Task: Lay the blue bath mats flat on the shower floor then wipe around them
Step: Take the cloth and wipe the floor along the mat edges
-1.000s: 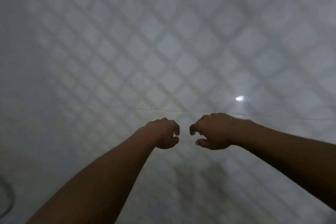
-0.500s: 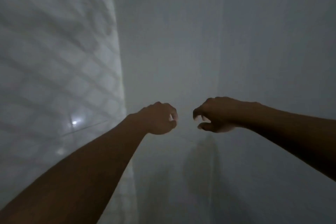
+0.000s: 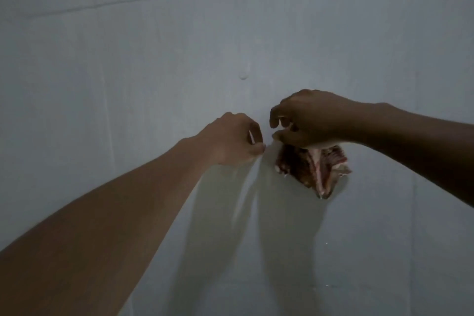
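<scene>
- Against the pale wall (image 3: 128,59), my left hand (image 3: 232,140) is curled narrow, pinching nothing I can make out.
- My right hand (image 3: 311,117) grips a reddish rag (image 3: 311,168); a loose hold could drop it.
- No blue mats in sight.

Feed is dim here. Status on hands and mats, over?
Left hand pinched on a pale cloth. Right hand shut on reddish rag. No blue mats in view. Plain wall ahead, nothing blocking.

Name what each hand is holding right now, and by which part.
Right hand grips a bunched reddish patterned cloth by its gathered top; the rest hangs below. Left hand is closed with fingertips pinched, but whether it holds anything cannot be told.
</scene>
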{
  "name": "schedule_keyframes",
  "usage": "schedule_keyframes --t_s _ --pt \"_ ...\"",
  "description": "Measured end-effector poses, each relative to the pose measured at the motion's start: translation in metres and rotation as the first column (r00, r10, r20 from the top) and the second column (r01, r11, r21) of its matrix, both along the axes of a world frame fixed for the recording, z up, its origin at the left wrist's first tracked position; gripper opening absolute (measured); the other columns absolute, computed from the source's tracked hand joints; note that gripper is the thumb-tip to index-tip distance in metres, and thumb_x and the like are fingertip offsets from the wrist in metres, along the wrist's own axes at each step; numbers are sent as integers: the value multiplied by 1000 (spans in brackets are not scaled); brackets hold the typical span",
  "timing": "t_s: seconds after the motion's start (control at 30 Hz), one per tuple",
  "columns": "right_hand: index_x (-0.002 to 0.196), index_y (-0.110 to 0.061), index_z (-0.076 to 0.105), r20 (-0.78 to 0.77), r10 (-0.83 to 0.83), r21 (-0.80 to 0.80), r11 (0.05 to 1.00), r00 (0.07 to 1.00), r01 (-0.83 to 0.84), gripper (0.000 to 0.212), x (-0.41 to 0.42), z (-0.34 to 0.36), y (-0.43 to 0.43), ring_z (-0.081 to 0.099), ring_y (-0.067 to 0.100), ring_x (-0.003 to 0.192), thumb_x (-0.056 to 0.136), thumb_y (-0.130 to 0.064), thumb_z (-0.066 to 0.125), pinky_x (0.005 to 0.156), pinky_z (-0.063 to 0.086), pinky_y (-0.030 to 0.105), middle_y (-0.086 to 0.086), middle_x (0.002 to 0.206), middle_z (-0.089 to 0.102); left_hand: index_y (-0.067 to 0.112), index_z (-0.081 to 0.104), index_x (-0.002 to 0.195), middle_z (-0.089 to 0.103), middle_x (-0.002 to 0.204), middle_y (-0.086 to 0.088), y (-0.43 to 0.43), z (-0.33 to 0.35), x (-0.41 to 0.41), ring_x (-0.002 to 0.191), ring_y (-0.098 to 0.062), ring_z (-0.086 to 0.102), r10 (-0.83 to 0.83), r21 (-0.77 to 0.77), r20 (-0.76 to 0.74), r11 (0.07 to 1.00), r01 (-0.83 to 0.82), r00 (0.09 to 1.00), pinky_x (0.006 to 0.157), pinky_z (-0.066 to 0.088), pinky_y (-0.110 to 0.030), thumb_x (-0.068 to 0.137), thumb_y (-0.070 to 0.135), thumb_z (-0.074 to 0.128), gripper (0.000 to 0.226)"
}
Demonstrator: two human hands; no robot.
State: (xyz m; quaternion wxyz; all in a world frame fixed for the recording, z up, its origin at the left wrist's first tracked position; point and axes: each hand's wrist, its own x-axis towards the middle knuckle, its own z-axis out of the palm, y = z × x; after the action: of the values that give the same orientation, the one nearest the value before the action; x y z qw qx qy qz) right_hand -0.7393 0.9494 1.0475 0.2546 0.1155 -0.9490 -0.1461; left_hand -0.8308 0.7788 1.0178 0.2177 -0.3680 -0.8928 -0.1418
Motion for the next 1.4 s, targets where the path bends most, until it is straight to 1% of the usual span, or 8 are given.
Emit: schedule_keyframes --t_s 0.13,0.3,0.5,0.83,1.0,1.17,1.3,1.4 --pt "117 -24 62 -146 -117 -133 986 982 98 31 12 8 34 57 20 104 93 -44 57 85 54 40 0 113 61 29 70 95 71 99 5 40 5 5 87 -13 67 -69 41 38 997 67 997 80 57 -32 85 56 70 29" --pt "100 -11 65 59 -283 -317 904 957 287 39 8 -11 49 66 24 84 89 -48 62 77 59 43 7 90 68 24 66 89 68 93 1 61 -3 3 85 -23 66 16 48 -57 999 -14 998 75 55 -36 83 53 70 29" --pt "93 -13 66 61 -306 -355 883 950 307 27 -7 -30 40 63 22 75 87 -39 66 64 53 32 4 82 66 23 56 77 61 77 0 64 -6 8 72 -23 60 44 103 -93 994 -34 995 57 39 -29 84 36 67 18" --pt "100 -14 51 -247 -123 -683 726 961 -82 10 4 -5 50 55 18 72 99 -24 49 55 45 30 4 86 57 24 40 71 57 74 2 33 13 12 68 -21 54 22 342 -189 938 45 982 59 38 -32 81 32 59 23" --pt "104 -12 62 -173 0 -736 665 985 -129 21 5 15 22 64 19 83 102 -26 46 65 58 31 4 95 64 22 48 77 60 83 0 9 29 10 72 -16 53 -58 437 17 898 44 998 56 38 -29 90 23 57 15" --pt "93 -5 75 258 102 -711 694 961 117 33 -5 12 0 71 24 79 98 -31 55 70 59 36 13 90 74 17 62 79 63 80 -8 -41 16 4 71 -21 56 -5 269 384 957 -107 923 63 42 -32 97 42 60 30" --pt "97 2 71 459 189 -692 689 868 216 33 -26 -8 -31 55 20 53 97 -28 57 53 42 30 11 74 64 10 70 82 65 85 -14 -83 -13 1 80 -25 58 94 195 595 947 -257 798 73 46 -38 94 21 55 22" --pt "75 -4 60 496 247 -690 694 832 205 25 -41 -27 -67 41 18 42 94 -18 52 45 31 25 8 57 50 5 76 100 74 104 -18 -112 -31 5 84 -25 65 220 162 650 895 -415 727 83 58 -43 93 16 54 25"
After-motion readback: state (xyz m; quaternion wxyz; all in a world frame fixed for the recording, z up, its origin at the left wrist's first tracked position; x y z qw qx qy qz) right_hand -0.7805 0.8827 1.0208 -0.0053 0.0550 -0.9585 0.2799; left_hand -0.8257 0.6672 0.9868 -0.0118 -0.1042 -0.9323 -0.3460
